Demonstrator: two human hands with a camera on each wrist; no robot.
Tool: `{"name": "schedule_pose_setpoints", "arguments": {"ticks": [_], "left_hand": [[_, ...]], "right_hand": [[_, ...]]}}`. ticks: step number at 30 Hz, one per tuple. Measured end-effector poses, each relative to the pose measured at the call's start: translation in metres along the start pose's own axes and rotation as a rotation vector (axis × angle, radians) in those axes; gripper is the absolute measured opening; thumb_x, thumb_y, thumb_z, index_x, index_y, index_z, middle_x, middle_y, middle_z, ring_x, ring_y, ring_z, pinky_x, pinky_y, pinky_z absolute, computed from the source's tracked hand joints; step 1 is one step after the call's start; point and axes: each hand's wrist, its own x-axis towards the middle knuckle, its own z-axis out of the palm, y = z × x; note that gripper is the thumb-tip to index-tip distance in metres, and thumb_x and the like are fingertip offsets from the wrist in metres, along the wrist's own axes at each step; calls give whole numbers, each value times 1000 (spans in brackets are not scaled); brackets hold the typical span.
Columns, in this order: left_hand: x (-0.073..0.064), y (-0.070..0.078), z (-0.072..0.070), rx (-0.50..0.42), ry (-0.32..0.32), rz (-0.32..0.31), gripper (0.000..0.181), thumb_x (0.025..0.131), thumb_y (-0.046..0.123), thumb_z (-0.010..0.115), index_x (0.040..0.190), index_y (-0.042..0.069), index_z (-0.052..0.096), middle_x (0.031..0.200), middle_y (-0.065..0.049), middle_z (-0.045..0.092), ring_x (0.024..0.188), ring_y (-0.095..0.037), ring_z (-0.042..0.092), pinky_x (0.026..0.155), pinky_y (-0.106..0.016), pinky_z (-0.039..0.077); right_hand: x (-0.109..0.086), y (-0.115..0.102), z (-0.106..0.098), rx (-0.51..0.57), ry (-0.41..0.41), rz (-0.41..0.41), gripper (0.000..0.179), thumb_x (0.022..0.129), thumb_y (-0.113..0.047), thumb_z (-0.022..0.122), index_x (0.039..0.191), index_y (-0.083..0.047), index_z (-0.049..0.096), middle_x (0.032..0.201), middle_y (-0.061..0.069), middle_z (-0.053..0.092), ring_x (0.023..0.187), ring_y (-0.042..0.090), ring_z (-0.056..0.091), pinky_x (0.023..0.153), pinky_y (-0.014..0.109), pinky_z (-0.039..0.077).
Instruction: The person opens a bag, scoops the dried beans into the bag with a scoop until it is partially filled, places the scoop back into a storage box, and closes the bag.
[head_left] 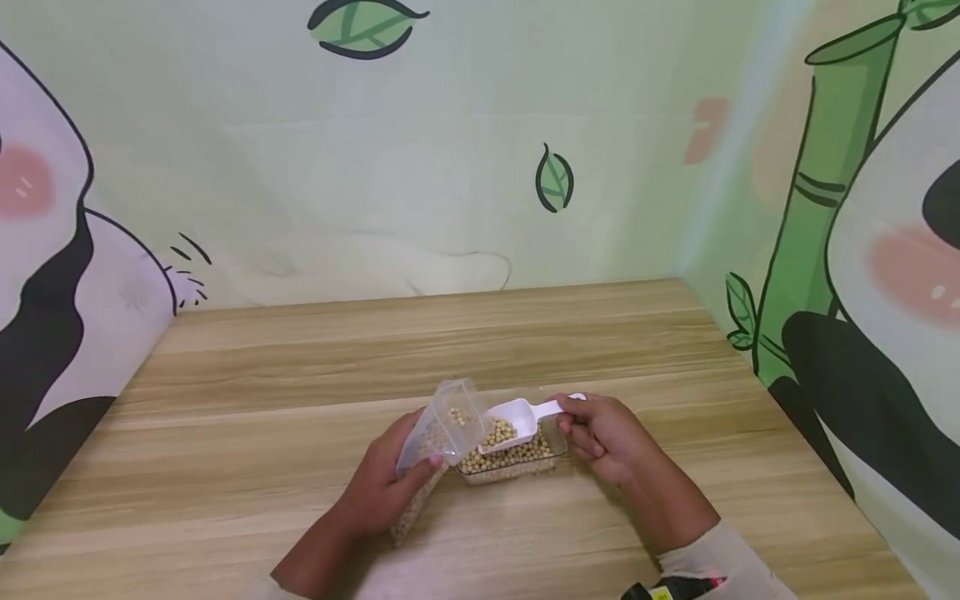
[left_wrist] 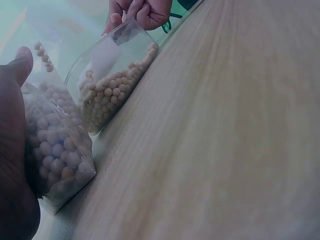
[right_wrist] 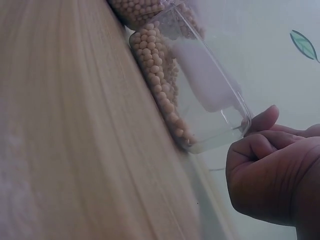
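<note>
My left hand (head_left: 386,479) grips a clear plastic bag (head_left: 453,417) with its mouth tilted toward the right. Round pale beans fill the lower part of the bag (left_wrist: 55,145), which touches the table in the left wrist view. A white scoop (head_left: 517,421) with beans in its bowl is held by the handle in my right hand (head_left: 607,437). Beneath the scoop stands a clear rectangular container (head_left: 558,450), partly filled with the same beans (right_wrist: 157,75). The scoop's bowl is close to the bag's mouth; whether they touch, I cannot tell.
A wood-grain table (head_left: 300,358) lies under everything. Behind it rises a pale green wall (head_left: 375,183) printed with leaves, and panda-printed panels (head_left: 892,350) flank both sides.
</note>
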Motion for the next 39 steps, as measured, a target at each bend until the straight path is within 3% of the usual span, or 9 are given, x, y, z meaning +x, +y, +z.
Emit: {"name": "schedule_pose_setpoints", "arguments": {"ticks": [14,29,36,39], "left_hand": [[1,0,0,-5,9,26,57,103,8,68,158,4,52,142,-14,70,121,-14,66,101,-38,57],[0,-3,-1,-19,-8,4,55,106,10,66,159,5,51,141,-12,70,117,-13,66,100,-37,57],[0,-5,0,-9,-1,22,55,105,10,67,158,5,52,139,-11,70,115,-12,66,98,-37,57],[1,-5,0,-15,1,28,56,104,10,68,158,7,53,138,-11,71,114,-12,66,98,-37,57]], "right_hand": [[4,2,-6,173,-4,52,35,118,-14,39,102,-11,71,65,-8,54,40,-1,32,43,14,27],[-1,-6,-4,262,83,-112,42,116,-14,38,94,-13,74,57,-10,54,40,2,32,48,17,25],[-5,-7,-4,285,-43,-235,45,117,-15,36,99,-15,78,60,-11,62,40,3,35,55,24,16],[-7,-8,-2,274,-107,-274,41,117,-14,38,104,-14,77,63,-11,66,41,1,37,54,22,19]]}}
